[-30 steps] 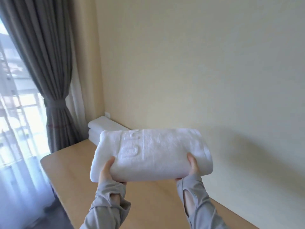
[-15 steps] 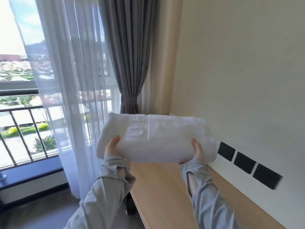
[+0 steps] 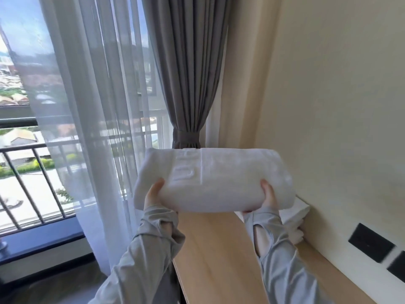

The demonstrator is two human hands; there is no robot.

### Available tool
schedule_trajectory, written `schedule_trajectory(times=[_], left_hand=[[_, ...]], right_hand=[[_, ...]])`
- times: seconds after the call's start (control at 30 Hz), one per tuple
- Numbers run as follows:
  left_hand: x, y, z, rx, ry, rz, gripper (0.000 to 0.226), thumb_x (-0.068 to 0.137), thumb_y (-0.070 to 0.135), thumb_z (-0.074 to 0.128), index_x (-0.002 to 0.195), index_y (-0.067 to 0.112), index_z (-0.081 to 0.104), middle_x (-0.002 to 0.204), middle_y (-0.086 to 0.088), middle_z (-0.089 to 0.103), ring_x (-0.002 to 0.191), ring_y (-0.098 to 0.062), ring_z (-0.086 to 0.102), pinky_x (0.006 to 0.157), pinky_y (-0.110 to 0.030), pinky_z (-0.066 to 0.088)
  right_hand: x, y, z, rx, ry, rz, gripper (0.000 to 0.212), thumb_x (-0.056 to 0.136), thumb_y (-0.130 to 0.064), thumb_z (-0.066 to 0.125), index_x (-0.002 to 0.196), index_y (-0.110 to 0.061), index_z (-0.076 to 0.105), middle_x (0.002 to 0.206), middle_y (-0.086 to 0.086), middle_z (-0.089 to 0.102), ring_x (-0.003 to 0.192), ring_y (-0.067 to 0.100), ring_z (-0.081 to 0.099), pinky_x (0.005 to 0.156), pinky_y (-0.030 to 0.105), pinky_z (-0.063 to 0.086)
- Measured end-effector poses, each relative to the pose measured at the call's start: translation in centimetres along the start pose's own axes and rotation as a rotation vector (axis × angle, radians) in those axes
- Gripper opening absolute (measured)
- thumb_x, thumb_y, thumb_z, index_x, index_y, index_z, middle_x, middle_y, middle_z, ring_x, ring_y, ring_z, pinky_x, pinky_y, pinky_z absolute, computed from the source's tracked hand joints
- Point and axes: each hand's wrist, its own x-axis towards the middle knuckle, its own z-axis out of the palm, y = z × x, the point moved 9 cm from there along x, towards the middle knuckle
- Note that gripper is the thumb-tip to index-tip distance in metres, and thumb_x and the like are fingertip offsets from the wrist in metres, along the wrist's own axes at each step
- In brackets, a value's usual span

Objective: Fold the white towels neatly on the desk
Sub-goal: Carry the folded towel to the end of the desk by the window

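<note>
A folded white towel (image 3: 215, 179) with an embossed band is held up in the air above the wooden desk (image 3: 219, 255). My left hand (image 3: 153, 193) grips its near left edge, thumb on top. My right hand (image 3: 269, 195) grips its near right edge the same way. Both arms wear grey sleeves. Behind and below the held towel, a stack of folded white towels (image 3: 295, 218) lies on the desk against the wall, mostly hidden by the towel and my right arm.
A cream wall (image 3: 339, 106) runs along the desk's right side with black wall sockets (image 3: 370, 242) low down. Beyond the desk's far end hang a tied grey curtain (image 3: 188, 84) and a sheer white curtain (image 3: 98, 106) before a balcony railing (image 3: 32, 172).
The view has swung left toward the window end of the desk. The held towel has travelled with both hands toward the stacked towels, which now show at its right.
</note>
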Motion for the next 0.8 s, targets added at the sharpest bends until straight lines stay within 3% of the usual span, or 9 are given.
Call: schedule_trajectory(times=[0.07, 0.13, 0.2, 0.27, 0.4, 0.53, 0.7, 0.8], left_hand=[[2.3, 0.0, 1.4, 0.013, -0.021, -0.025, 0.023, 0.08, 0.028, 0.068, 0.083, 0.01, 0.054, 0.089, -0.007, 0.062, 0.08, -0.025, 0.06, 0.084, -0.04, 0.049], [4.5, 0.0, 2.6, 0.051, -0.024, -0.058, 0.023, 0.08, 0.03, 0.068, 0.083, 0.012, 0.053, 0.088, -0.006, 0.061, 0.076, -0.025, 0.059, 0.069, -0.038, 0.05], [6.7, 0.0, 3.8, 0.081, -0.02, -0.094, 0.025, 0.079, 0.031, 0.068, 0.082, 0.013, 0.05, 0.085, -0.006, 0.058, 0.071, -0.026, 0.057, 0.05, -0.032, 0.05], [9.0, -0.1, 5.2, 0.077, -0.048, -0.13, 0.026, 0.079, 0.031, 0.068, 0.082, 0.013, 0.049, 0.084, -0.007, 0.058, 0.069, -0.027, 0.058, 0.041, -0.03, 0.049], [14.6, -0.9, 9.1, 0.121, -0.185, -0.207, 0.02, 0.082, 0.031, 0.066, 0.085, 0.014, 0.053, 0.084, -0.007, 0.062, 0.073, -0.026, 0.061, 0.056, -0.035, 0.048], [19.9, -1.5, 13.6, 0.212, -0.314, -0.23, 0.011, 0.087, 0.028, 0.06, 0.085, 0.019, 0.054, 0.094, -0.007, 0.06, 0.084, -0.027, 0.059, 0.081, -0.045, 0.047], [23.6, -4.7, 17.8, 0.345, -0.393, -0.364, 0.019, 0.08, 0.03, 0.069, 0.085, 0.02, 0.054, 0.095, -0.008, 0.061, 0.084, -0.029, 0.061, 0.076, -0.044, 0.052], [23.7, -8.1, 20.1, 0.417, -0.426, -0.454, 0.024, 0.077, 0.031, 0.071, 0.079, 0.016, 0.052, 0.088, -0.007, 0.061, 0.079, -0.029, 0.06, 0.084, -0.046, 0.051]], right_hand=[[1.5, 0.4, 0.4, -0.004, 0.042, -0.015, 0.025, 0.077, -0.035, 0.07, 0.098, -0.027, 0.06, 0.103, 0.002, 0.066, 0.09, 0.023, 0.063, 0.088, 0.046, 0.052], [3.1, 0.6, 1.2, 0.002, 0.061, -0.04, 0.021, 0.077, -0.034, 0.07, 0.094, -0.027, 0.059, 0.101, 0.001, 0.066, 0.086, 0.022, 0.063, 0.083, 0.044, 0.053], [5.0, 0.9, 1.8, 0.012, 0.075, -0.055, 0.019, 0.077, -0.034, 0.07, 0.092, -0.028, 0.059, 0.096, 0.0, 0.066, 0.083, 0.021, 0.064, 0.069, 0.039, 0.055], [6.6, 1.0, 2.3, 0.036, 0.098, -0.067, 0.02, 0.077, -0.033, 0.071, 0.092, -0.028, 0.06, 0.094, 0.0, 0.067, 0.081, 0.02, 0.064, 0.058, 0.035, 0.056], [9.7, 1.0, 2.8, 0.086, 0.168, -0.194, 0.021, 0.077, -0.03, 0.072, 0.094, -0.026, 0.061, 0.102, 0.001, 0.067, 0.089, 0.022, 0.065, 0.075, 0.042, 0.056], [12.1, 0.8, 3.0, 0.18, 0.252, -0.322, 0.018, 0.08, -0.029, 0.069, 0.095, -0.023, 0.062, 0.106, 0.004, 0.067, 0.101, 0.027, 0.064, 0.093, 0.05, 0.049], [13.4, 0.7, 2.0, 0.288, 0.368, -0.408, 0.028, 0.08, -0.034, 0.069, 0.102, -0.018, 0.062, 0.107, 0.007, 0.066, 0.1, 0.028, 0.063, 0.087, 0.047, 0.051], [13.4, -0.7, 0.2, 0.343, 0.427, -0.475, 0.038, 0.079, -0.036, 0.07, 0.109, -0.016, 0.06, 0.104, 0.007, 0.066, 0.096, 0.027, 0.063, 0.075, 0.045, 0.053]])
